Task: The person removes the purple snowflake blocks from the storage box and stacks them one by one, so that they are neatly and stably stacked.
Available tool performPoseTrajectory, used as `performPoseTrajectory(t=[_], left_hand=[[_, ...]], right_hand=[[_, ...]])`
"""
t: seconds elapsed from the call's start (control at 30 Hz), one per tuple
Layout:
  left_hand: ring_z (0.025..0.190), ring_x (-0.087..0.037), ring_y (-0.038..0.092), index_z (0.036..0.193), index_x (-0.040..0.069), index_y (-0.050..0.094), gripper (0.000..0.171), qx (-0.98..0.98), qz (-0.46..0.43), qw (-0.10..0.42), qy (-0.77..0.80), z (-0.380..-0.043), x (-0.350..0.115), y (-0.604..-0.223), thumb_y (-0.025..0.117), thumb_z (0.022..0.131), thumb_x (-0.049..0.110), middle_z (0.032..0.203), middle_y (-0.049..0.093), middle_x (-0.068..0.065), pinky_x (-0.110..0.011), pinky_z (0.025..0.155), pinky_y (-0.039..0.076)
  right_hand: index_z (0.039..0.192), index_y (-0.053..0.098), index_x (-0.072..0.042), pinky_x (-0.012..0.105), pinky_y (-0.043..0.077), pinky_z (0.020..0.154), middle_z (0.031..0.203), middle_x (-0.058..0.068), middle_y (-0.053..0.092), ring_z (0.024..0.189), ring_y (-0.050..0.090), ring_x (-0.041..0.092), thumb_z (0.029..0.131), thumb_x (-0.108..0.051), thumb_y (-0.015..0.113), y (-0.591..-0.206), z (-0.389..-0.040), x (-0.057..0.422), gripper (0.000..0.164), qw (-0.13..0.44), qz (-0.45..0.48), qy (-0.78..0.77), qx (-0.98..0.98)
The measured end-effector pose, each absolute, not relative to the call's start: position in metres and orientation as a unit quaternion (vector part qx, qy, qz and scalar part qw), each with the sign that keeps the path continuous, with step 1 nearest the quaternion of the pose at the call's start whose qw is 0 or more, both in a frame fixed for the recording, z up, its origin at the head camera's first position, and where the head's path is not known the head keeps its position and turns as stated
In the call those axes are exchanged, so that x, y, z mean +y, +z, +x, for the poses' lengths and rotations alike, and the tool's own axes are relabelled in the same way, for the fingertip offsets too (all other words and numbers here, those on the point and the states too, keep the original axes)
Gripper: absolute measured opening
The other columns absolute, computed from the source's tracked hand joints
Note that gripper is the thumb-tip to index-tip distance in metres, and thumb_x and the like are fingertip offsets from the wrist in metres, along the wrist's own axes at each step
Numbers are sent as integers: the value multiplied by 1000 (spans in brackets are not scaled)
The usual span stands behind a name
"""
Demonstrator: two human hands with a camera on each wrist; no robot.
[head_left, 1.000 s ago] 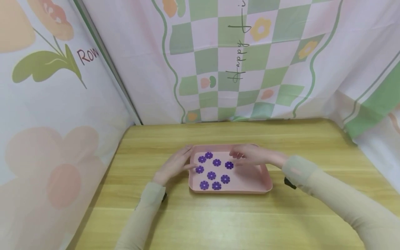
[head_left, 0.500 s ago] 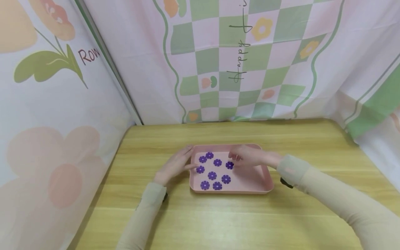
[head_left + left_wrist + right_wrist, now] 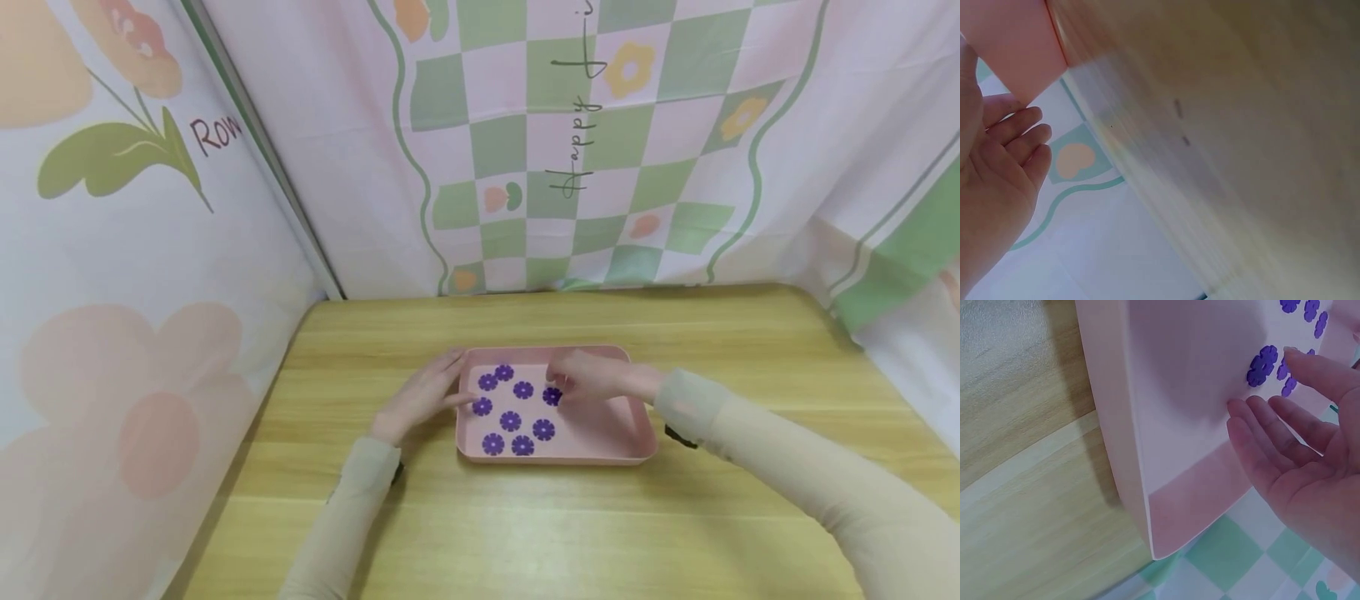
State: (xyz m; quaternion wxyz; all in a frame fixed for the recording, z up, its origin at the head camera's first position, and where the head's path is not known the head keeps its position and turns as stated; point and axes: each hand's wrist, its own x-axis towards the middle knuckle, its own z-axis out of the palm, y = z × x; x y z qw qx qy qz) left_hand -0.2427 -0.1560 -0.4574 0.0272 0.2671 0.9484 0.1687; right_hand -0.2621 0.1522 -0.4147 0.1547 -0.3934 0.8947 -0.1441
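- My right hand hangs inside the pink tray, its fingers lightly bent and the thumb standing apart from them; I see nothing in its grasp.
- Just beyond those fingertips is the nearest purple piece, flower-shaped like the others; I cannot tell whether I am touching it.
- My left hand rests loosely at the tray's left side, fingers by the far corner and thumb reaching over the rim, its tip just beside another piece.
- I count nine purple pieces in the tray, most of them in its left half; two near the far left corner lie close together, and two sit near the front wall.
- The tray stands on a wood-grained surface.
- Both my sleeves are beige, with something black showing beside each cuff.
- Beyond the surface hangs a cloth with green and pale checks.
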Motion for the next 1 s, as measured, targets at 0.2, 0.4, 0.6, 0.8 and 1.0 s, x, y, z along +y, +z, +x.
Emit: performPoseTrajectory(t=[0.2, 0.4, 0.6, 0.8, 1.0], left_hand=[[151, -32, 30, 154, 3, 28, 83, 947, 275, 16, 168, -244, -156, -458, 62, 93, 48, 161, 30, -19, -50, 126, 26], [150, -33, 32, 154, 1, 28, 84, 945, 283, 7, 161, -245, -156, -459, 62, 93, 49, 160, 31, -21, -50, 125, 28], [150, -32, 31, 154, 2, 29, 84, 946, 280, 10, 164, -245, -157, -459, 61, 93, 49, 161, 31, -20, -49, 126, 27], [150, -33, 32, 154, 1, 29, 84, 945, 282, 7, 166, -243, -157, -459, 62, 93, 48, 160, 31, -21, -49, 125, 28], [149, -34, 33, 153, 0, 30, 83, 944, 282, 7, 169, -243, -156, -459, 63, 93, 47, 160, 32, -21, -51, 125, 29]], right_hand=[[114, 66, 0, 38, 60, 91, 107, 13, 72, 97, 68, 23, 85, -11, 75, -414, -262, 149, 33, 149, -394, -122, 899], [107, 67, -4, 33, 60, 86, 98, 7, 71, 87, 65, 14, 85, -9, 74, -414, -262, 145, 23, 160, -384, -108, 903], [104, 67, -7, 29, 58, 81, 93, 4, 69, 83, 60, 10, 86, -6, 72, -417, -262, 142, 18, 159, -373, -99, 909], [104, 67, -6, 33, 59, 84, 97, 7, 68, 87, 62, 14, 84, -7, 75, -422, -262, 138, 22, 141, -375, -87, 912], [103, 65, -8, 31, 59, 80, 94, 4, 65, 84, 59, 13, 83, -10, 77, -424, -260, 135, 23, 132, -367, -77, 917]])
